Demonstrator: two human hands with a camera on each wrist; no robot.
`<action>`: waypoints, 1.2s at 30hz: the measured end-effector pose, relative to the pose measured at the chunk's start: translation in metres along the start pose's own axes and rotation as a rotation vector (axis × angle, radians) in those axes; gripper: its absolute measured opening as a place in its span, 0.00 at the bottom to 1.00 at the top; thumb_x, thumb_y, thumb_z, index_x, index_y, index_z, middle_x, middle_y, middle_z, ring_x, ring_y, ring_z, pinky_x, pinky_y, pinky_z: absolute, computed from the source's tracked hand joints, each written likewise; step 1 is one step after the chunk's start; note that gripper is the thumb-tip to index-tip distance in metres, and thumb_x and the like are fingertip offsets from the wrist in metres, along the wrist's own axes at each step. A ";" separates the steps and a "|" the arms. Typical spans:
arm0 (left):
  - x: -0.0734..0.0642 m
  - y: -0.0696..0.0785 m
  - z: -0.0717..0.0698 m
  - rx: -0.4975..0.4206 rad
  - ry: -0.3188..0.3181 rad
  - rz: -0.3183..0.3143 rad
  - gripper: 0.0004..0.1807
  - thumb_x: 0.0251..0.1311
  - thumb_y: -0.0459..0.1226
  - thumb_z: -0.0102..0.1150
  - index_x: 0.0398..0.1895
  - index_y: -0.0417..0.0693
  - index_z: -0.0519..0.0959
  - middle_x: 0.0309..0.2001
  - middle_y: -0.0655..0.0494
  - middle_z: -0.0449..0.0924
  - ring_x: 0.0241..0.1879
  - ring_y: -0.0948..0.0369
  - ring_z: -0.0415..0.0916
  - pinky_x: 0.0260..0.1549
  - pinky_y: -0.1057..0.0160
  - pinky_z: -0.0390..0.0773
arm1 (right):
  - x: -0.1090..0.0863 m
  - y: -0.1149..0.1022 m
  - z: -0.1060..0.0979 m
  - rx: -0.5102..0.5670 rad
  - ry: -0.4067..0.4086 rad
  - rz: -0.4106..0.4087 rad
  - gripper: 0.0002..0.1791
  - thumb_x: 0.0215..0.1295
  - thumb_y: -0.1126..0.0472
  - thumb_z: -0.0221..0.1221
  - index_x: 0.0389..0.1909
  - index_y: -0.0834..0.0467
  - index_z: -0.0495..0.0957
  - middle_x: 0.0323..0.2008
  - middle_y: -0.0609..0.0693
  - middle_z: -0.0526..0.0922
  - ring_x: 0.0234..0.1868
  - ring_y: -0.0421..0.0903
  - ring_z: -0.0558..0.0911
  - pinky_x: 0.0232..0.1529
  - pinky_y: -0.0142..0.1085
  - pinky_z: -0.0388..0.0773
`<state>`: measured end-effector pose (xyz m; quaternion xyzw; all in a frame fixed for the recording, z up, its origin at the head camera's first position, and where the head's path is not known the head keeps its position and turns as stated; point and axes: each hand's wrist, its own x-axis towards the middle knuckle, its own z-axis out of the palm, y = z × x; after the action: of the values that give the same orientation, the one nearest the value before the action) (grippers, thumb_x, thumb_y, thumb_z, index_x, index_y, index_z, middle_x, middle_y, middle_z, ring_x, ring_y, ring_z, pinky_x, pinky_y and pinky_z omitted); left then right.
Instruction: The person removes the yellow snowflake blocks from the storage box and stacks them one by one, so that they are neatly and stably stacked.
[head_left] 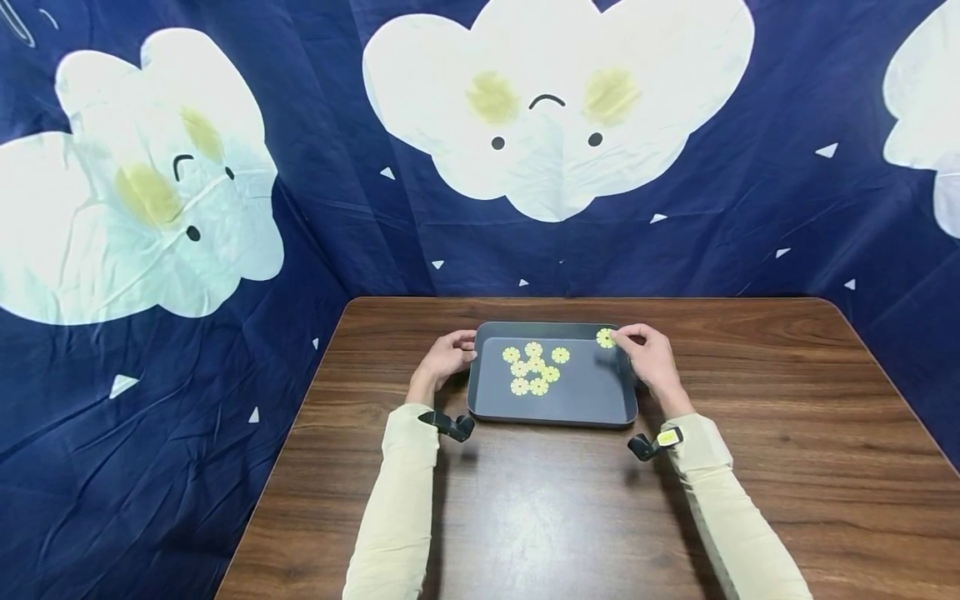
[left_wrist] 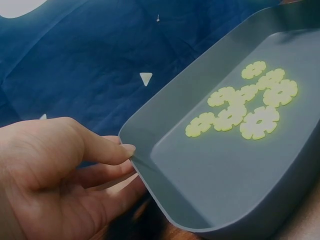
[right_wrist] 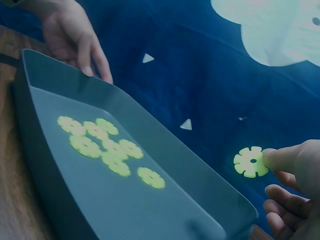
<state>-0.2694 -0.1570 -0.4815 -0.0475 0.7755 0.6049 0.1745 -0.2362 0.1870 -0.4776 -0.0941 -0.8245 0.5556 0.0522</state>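
A dark grey rectangular tray [head_left: 585, 392] with raised walls lies on the table. My left hand [head_left: 444, 360] holds its left end; in the left wrist view the thumb [left_wrist: 120, 154] is on the rim and the other fingers lie along the outer wall. Between thumb and forefinger, my right hand [head_left: 651, 360] pinches a yellow snowflake building disc [right_wrist: 243, 162], round and notched with a small centre hole. That disc is raised over the tray's far right corner. Several matching discs [left_wrist: 270, 116] lie flat in the tray's left and middle part, some overlapping.
The tray rests on a brown wood-grain table [head_left: 750, 400] with rounded far corners. Behind and left of it hangs a dark blue cloth [head_left: 322, 108] with white clouds and small triangles. Each wrist carries a black camera mount [head_left: 450, 426].
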 end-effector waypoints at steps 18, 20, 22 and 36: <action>-0.002 0.001 0.000 -0.008 -0.003 -0.006 0.28 0.62 0.23 0.50 0.68 0.40 0.64 0.60 0.36 0.68 0.55 0.52 0.70 0.60 0.52 0.73 | 0.004 0.025 -0.042 -0.070 0.121 0.060 0.22 0.64 0.47 0.60 0.45 0.63 0.80 0.33 0.39 0.76 0.35 0.34 0.71 0.38 0.26 0.69; -0.002 0.001 0.000 -0.007 -0.004 -0.005 0.28 0.62 0.23 0.50 0.68 0.40 0.64 0.60 0.36 0.68 0.55 0.52 0.70 0.61 0.52 0.73 | 0.004 0.029 -0.045 -0.095 0.124 0.068 0.23 0.64 0.46 0.59 0.46 0.64 0.79 0.36 0.43 0.78 0.36 0.35 0.71 0.38 0.26 0.69; -0.002 0.001 0.000 -0.008 -0.006 -0.004 0.28 0.62 0.23 0.50 0.68 0.40 0.65 0.60 0.36 0.68 0.55 0.51 0.69 0.61 0.52 0.73 | 0.004 0.032 -0.047 -0.118 0.124 0.080 0.24 0.65 0.46 0.58 0.46 0.64 0.79 0.40 0.49 0.79 0.38 0.38 0.72 0.39 0.27 0.69; -0.001 0.000 0.000 -0.017 -0.017 -0.006 0.29 0.62 0.23 0.50 0.68 0.39 0.63 0.60 0.36 0.68 0.56 0.49 0.70 0.61 0.52 0.73 | 0.001 0.042 -0.057 -0.285 0.051 0.205 0.23 0.65 0.49 0.56 0.46 0.67 0.79 0.54 0.66 0.77 0.58 0.62 0.72 0.60 0.50 0.69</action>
<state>-0.2683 -0.1573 -0.4816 -0.0462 0.7686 0.6115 0.1823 -0.2219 0.2542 -0.4951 -0.1983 -0.8793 0.4330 0.0023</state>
